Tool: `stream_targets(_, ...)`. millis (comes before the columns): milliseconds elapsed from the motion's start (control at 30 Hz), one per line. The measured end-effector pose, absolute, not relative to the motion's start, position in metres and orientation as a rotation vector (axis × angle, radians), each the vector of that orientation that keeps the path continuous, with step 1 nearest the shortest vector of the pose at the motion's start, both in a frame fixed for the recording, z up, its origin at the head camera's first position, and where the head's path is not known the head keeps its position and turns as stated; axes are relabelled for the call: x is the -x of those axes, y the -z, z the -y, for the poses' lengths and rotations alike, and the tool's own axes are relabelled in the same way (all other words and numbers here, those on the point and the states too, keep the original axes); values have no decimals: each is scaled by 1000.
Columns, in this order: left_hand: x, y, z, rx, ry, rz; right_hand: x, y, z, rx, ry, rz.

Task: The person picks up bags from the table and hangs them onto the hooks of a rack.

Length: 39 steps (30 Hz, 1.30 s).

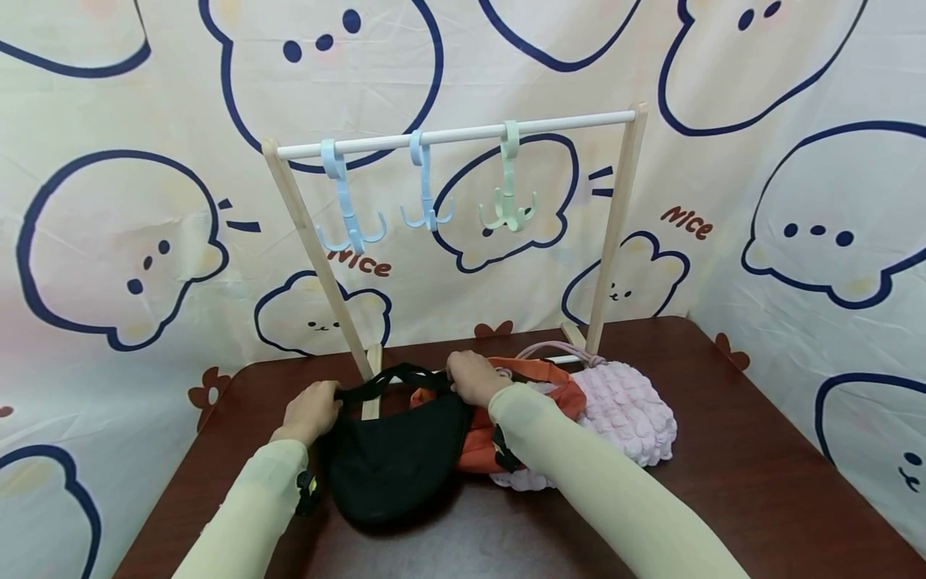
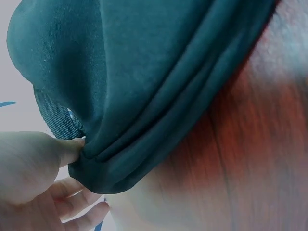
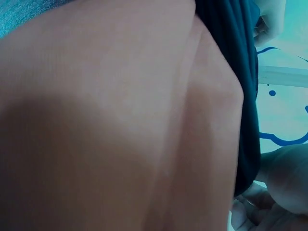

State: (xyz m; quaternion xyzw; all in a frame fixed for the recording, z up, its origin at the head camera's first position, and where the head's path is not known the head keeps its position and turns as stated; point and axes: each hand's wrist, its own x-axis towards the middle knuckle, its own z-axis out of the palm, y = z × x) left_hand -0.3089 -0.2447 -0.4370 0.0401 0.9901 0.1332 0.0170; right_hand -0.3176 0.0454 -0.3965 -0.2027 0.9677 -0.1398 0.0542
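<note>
A black shoulder bag [image 1: 398, 458] hangs between both hands, low over the table, its strap [image 1: 394, 378] arching at the top. My left hand [image 1: 311, 412] pinches its left upper corner; thumb and finger close on the fabric beside the webbing strap [image 2: 55, 115] in the left wrist view. On the other side, my right hand [image 1: 475, 378] grips the bag's right upper corner. Behind and right of it, partly covered by my right forearm, lies an orange bag [image 1: 481, 446]. A pink puffy bag [image 1: 625, 410] with a pink cord handle sits at the right.
Behind the bags stands a wooden rack with a white rail [image 1: 463, 134]. From the rail hang two blue hooks, one at the left [image 1: 347, 205] and one mid-rail [image 1: 427, 185], plus a green hook [image 1: 510, 181]. The brown table [image 1: 731, 474] meets a cartoon-print curtain.
</note>
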Motion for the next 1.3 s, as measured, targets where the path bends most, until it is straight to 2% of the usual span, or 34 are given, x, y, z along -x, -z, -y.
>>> stream_targets(733,307,430,249,-99,-532,-3091,314,397,-54,526,424,-2913)
stream_targets(1300,302,426,254,-155,-688,-3135,319,401,-55,617,556,-2894)
